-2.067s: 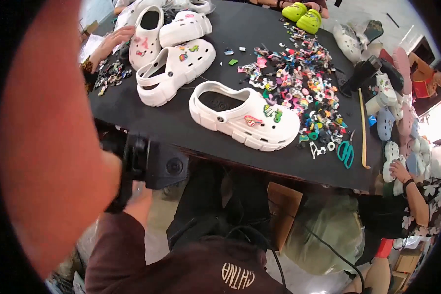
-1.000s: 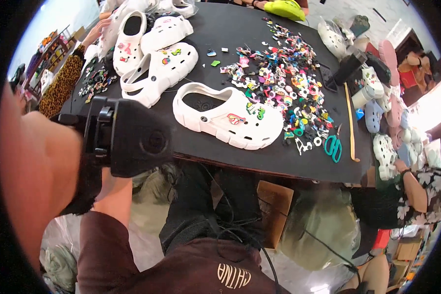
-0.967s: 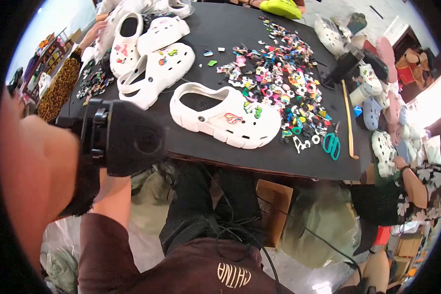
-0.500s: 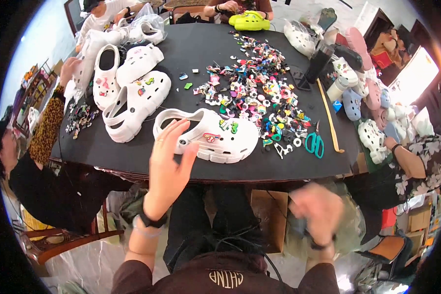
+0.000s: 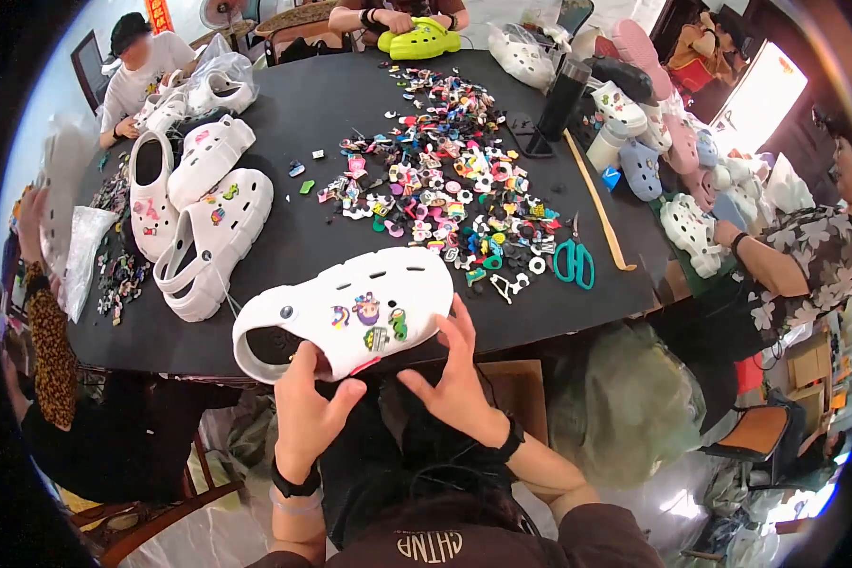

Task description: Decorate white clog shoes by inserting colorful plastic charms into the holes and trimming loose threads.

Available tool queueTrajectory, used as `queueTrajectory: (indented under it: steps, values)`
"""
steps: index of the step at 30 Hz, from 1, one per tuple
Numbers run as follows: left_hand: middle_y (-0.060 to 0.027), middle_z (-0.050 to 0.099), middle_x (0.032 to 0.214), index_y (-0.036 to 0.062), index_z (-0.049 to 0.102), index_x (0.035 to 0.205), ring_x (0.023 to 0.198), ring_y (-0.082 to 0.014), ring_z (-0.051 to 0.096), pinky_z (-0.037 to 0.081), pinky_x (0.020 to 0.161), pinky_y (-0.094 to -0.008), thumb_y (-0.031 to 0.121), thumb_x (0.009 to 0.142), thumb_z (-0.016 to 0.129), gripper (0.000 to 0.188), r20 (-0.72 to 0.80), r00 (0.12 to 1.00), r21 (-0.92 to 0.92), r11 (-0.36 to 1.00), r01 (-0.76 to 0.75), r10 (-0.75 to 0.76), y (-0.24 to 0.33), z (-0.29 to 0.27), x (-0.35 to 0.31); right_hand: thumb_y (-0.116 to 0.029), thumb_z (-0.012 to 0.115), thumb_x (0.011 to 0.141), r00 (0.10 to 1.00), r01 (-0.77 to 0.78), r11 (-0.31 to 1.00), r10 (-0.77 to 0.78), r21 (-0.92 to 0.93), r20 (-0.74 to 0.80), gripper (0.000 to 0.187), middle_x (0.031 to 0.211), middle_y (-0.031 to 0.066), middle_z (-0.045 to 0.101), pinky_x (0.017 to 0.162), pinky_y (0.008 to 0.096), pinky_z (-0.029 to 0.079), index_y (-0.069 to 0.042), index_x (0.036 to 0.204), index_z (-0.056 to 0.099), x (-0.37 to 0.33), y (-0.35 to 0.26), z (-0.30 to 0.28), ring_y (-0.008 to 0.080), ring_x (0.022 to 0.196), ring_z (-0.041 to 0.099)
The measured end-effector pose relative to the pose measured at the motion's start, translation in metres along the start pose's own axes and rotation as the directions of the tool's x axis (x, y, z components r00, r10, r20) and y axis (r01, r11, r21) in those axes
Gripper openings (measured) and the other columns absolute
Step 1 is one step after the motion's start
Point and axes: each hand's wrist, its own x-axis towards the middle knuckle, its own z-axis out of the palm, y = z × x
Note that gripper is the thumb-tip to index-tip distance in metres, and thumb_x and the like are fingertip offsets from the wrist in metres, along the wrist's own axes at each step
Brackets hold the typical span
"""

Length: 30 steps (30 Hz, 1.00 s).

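Note:
A white clog [image 5: 331, 284] is tilted over the near edge of the table, its upper turned toward me and its toe to the right. Several charms sit on it: a purple-haired figure [image 5: 366, 310], a green one [image 5: 399, 325], a small rainbow [image 5: 340, 315]. A red charm's edge shows along the near side. My left hand [image 5: 308, 412] has its fingers hooked into the foot opening, thumb outside. My right hand [image 5: 459, 379] curls its fingers against the toe, fingertips partly behind it, thumb held apart.
Loose charms [image 5: 454, 180] cover the table's middle. Teal scissors [image 5: 574, 263], a wooden stick [image 5: 601, 204] and a black bottle [image 5: 563, 99] lie to the right. More white clogs [image 5: 222, 227] stand at left. Other people work around the table, one with a lime clog [image 5: 418, 40].
The clog has been tipped up toward me and turned, showing other charms on its upper. My left hand moved into its opening; my right hand came up from beside my lap to its toe.

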Motion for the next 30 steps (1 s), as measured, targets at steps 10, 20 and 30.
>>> queueTrajectory:
  steps: [10,20,30]
  values:
    - [-0.0216,0.066,0.099,-0.0081,0.059,0.107,0.087,-0.0290,0.064,0.047,0.076,-0.0350,0.005,0.091,0.051,0.022,0.030,0.993,-0.366,0.923,0.118,-0.115,-0.005,0.025,0.016,-0.008,0.064,0.085,0.999,0.040,0.999,-0.040,-0.028,0.002,0.033,0.129,0.0165,0.046,0.095,0.0402,0.044,-0.006,0.116,0.053,0.024,0.006,-0.044,0.0318,0.113,0.054]
    - [-0.0194,0.066,0.090,-0.0049,0.063,0.098,0.080,-0.0369,0.062,0.047,0.070,-0.0403,0.008,0.088,0.058,0.017,-0.012,0.996,-0.058,0.994,-0.092,0.092,-0.036,0.028,0.012,-0.015,0.062,0.086,0.991,0.123,0.880,-0.130,-0.458,0.017,0.029,0.124,0.0143,0.055,0.095,0.0413,0.043,-0.007,0.114,0.060,0.134,0.067,-0.049,0.0337,0.111,0.054]
    - [-0.0162,0.067,0.080,-0.0038,0.065,0.094,0.068,-0.0270,0.063,0.047,0.063,-0.0342,0.008,0.088,0.058,0.015,0.064,0.998,-0.174,0.985,-0.001,0.013,-0.043,0.030,-0.002,-0.016,0.061,0.087,0.985,0.129,0.647,0.007,-0.752,0.175,0.035,0.122,0.0139,0.053,0.091,0.0404,0.048,-0.007,0.120,0.054,0.126,0.104,-0.022,0.0348,0.118,0.049]
